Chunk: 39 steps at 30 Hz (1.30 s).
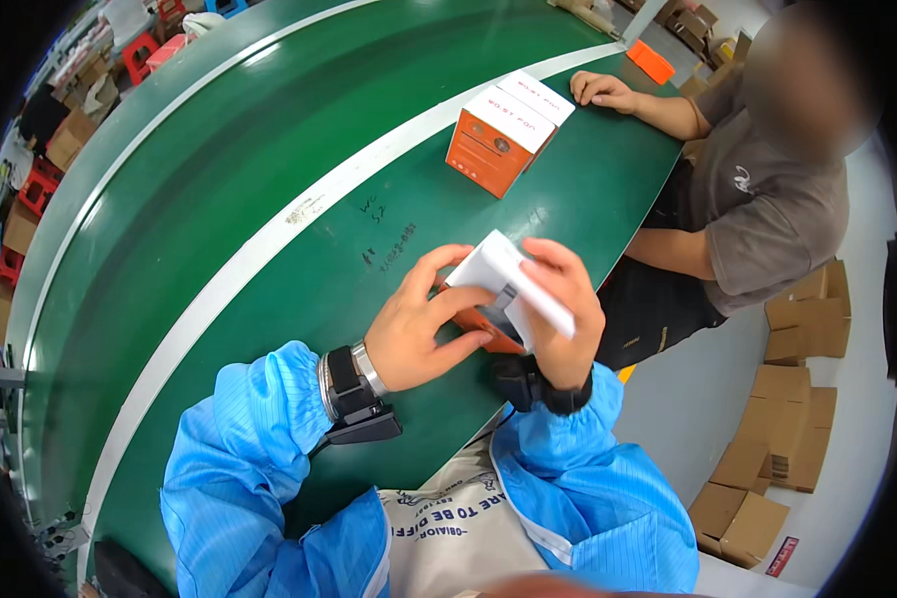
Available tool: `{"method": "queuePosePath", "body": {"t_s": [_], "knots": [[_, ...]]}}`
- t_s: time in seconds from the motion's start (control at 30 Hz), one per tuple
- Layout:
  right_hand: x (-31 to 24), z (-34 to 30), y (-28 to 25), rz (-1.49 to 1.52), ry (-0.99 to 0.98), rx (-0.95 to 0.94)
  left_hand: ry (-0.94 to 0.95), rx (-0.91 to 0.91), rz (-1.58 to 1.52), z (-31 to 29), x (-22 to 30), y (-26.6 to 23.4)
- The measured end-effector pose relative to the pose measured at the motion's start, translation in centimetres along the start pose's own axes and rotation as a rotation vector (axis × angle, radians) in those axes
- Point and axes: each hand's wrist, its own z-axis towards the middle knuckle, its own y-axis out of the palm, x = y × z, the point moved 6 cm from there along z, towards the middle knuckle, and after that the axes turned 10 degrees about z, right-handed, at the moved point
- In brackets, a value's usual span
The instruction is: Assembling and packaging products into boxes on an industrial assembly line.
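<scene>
In front of me, low over the green table, is a small orange-and-white carton (488, 264) with its white flaps standing up. A small dark patch shows on the white part, and an orange side is visible underneath. My left hand (419, 324) holds the carton's left side, its fingers on the white edge and the thumb by the orange side. From the right, my right hand (571, 324) grips a white flap between thumb and fingers. The carton's inside is mostly hidden by flaps and fingers.
A second, larger-looking orange-and-white carton (498, 145) stands closed farther off on the green table (299, 289). A co-worker's hand (603, 92) rests beside it. An orange tray (650, 62) lies at the table's far edge. Cardboard boxes (777, 429) line the floor at right.
</scene>
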Motion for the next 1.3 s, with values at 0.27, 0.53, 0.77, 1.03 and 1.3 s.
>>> {"method": "queuePosePath", "body": {"t_s": [0.27, 0.53, 0.77, 1.03, 1.3], "knots": [[-3.2, -1.4, 2.4, -0.338, -0.08, -0.131, -0.174, 0.17, -0.438, -1.7, -2.7, 0.3], [-1.4, -2.4, 2.2, -0.1, -0.007, 0.073, -0.234, -0.005, -0.381, -2.3, -3.1, -0.4], [-3.6, -1.9, 3.5, -0.421, -0.036, -0.263, -0.212, 0.067, -0.355, -2.2, -3.4, -0.6], [-3.4, -1.8, 2.9, -0.425, -0.032, -0.376, -0.236, 0.037, -0.359, -2.2, -3.0, -0.2], [-3.6, -1.1, 2.9, -0.454, -0.091, -0.398, -0.25, 0.023, -0.355, -1.3, -3.0, -0.5]]}}
